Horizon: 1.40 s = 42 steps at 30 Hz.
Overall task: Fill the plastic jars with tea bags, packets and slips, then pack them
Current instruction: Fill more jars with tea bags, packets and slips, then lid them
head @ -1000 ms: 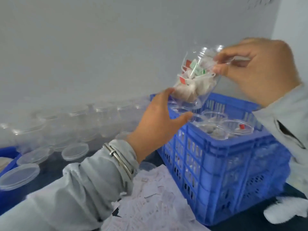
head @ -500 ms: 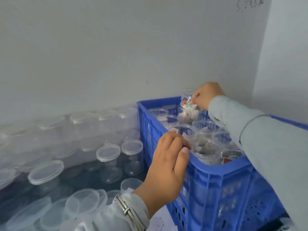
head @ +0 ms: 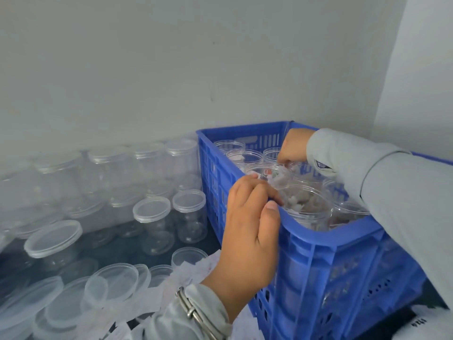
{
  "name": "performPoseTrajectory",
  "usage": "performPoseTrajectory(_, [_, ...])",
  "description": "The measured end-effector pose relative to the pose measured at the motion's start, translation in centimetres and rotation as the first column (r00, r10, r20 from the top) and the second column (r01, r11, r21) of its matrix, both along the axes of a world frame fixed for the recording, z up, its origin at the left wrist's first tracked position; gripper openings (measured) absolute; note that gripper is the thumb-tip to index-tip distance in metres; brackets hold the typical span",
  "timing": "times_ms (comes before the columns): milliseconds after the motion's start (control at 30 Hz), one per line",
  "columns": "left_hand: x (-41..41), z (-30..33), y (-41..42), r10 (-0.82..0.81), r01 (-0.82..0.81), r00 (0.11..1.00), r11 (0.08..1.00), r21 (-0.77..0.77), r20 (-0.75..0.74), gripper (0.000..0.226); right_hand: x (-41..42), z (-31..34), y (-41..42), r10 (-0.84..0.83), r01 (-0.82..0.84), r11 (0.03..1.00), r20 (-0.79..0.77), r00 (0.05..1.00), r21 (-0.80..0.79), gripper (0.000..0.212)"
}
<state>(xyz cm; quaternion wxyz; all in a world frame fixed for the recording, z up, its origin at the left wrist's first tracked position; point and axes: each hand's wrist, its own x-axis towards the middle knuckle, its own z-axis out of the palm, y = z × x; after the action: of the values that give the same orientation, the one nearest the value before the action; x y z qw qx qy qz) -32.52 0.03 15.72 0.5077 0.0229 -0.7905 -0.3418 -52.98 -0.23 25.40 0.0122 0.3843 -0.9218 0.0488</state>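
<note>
The blue crate (head: 316,244) on the right is packed with open clear plastic jars (head: 245,157), standing upright side by side; the nearest jar (head: 306,207) has whitish tea bags in it, and the one just behind it (head: 266,173) shows a bit of paper with a red mark. The right hand (head: 293,147) reaches in from the right over the far end of the crate, fingers curled down at the rim of one of the far jars, though it's hard to tell if it's actually pinching the rim or just touching it. The left hand (head: 247,231) sits at the near left edge of the crate, fingers bent over the rim and thumb (head: 269,217) right by the nearest jar's lip, seemingly gripping the crate wall. Left of the crate there's a crowd of empty jars with lids on (head: 188,214), some loose lids (head: 115,283) piled nearer, and a heap of white paper slips (head: 171,290) under the left wrist, which has a metal bracelet (head: 193,312) on it.
</note>
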Motion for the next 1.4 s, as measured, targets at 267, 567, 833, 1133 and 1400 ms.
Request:
performPoseTrajectory(267, [0.5,0.3,-0.2,-0.038,0.039,0.996,0.999,-0.003,0.077,0.038,-1.0,1.2,1.0,0.028,-0.002,0.959,0.086,0.996,-0.283,0.027])
performPoseTrajectory(567, [2.4,-1.0,-10.2,0.212,-0.265,0.938,0.949,0.172,0.275,0.029,-0.2,1.3,1.0,0.14,-0.194,0.868,-0.149,0.979,-0.457,0.027])
performPoseTrajectory(833, [5.7,-5.4,-22.7,0.465,-0.694,0.488,0.72,0.006,0.739,0.063,5.9,1.7,-0.5,0.409,-0.569,0.714,-0.416,0.812,-0.409,0.026])
performPoseTrajectory(1133, [5.1,-6.5,-22.1,0.411,-0.686,0.578,0.712,0.148,0.705,0.075,20.8,2.5,-2.7,0.768,-0.791,0.611,-0.264,0.583,0.03,0.029])
performPoseTrajectory(1400, [14.3,1.7,-20.8,0.369,-0.585,0.669,0.797,0.15,0.646,0.098,25.4,-1.0,-4.2,0.66,-0.634,0.75,-0.254,0.707,0.187,0.041])
